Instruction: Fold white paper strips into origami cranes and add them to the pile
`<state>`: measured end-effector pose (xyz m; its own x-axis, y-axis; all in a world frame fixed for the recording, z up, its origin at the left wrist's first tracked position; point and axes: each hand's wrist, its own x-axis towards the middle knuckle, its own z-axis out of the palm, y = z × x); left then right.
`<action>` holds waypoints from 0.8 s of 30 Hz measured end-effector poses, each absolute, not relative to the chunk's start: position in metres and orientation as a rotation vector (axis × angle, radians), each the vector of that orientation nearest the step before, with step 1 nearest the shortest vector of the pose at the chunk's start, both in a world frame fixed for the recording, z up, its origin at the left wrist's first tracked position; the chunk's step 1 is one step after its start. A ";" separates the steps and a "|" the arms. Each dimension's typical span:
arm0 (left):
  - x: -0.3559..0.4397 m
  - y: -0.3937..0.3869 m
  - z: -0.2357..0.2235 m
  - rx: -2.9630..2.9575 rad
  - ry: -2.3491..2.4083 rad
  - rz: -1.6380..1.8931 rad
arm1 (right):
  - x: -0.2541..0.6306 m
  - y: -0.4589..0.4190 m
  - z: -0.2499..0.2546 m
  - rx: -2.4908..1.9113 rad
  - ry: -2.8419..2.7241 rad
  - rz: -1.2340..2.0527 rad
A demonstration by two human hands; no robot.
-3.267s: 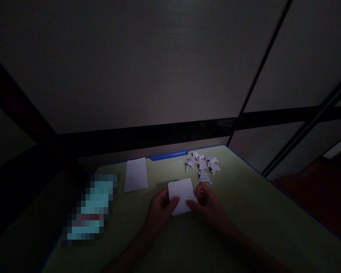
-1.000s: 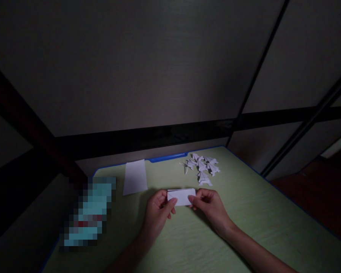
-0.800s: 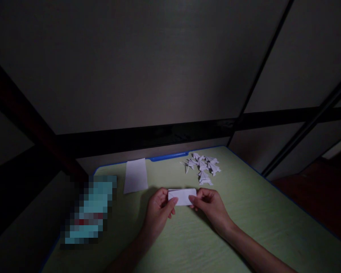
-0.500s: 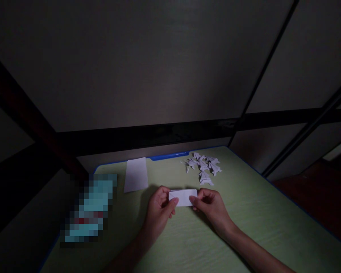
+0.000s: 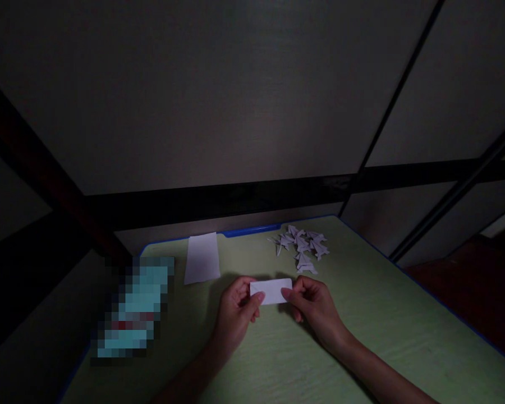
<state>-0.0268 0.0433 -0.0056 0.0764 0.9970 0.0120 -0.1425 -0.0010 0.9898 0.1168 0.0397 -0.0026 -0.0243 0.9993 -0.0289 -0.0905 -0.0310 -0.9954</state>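
A person's two bare hands meet over a light green table (image 5: 382,314) with a blue edge, in a dim room seen from head height. Between them, at the near middle of the tabletop, is a folded white paper (image 5: 271,292), a narrow rectangle with its long sides running left to right. The left hand (image 5: 237,308) pinches its left end, thumb on top and fingers curled behind. The right hand (image 5: 317,303) grips the right end in the same way, its thumb pressed on the near face. Both grips are narrow, closed on the paper; whether the paper touches the table is hard to tell.

Beyond the left hand, near the far edge, a plain white sheet (image 5: 202,258) lies flat. Beyond the right hand sits a cluster of small folded paper figures (image 5: 303,262), pointed and layered, several of them touching, with a thin curved white strip (image 5: 279,247) at the left side of the group. A blue handle-like piece (image 5: 252,230) is set into the far edge between sheet and figures. At the table's left side lies a turquoise object (image 5: 141,297), blurred into squares. Behind stand grey panels (image 5: 219,101) crossed by a black band (image 5: 219,201)
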 end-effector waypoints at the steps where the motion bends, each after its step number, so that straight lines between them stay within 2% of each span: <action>1: -0.027 0.043 -0.006 1.137 1.049 1.223 | 0.117 0.039 -0.003 -1.150 -1.140 1.296; 24: -0.026 0.042 0.000 1.108 1.066 1.191 | 0.120 0.042 -0.007 -1.047 -1.084 1.335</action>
<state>-0.0260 0.0415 -0.0003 0.0778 0.9964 -0.0337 -0.1442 0.0447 0.9885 0.1201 0.0424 -0.0070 -0.0417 0.9991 -0.0062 -0.1993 -0.0144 -0.9798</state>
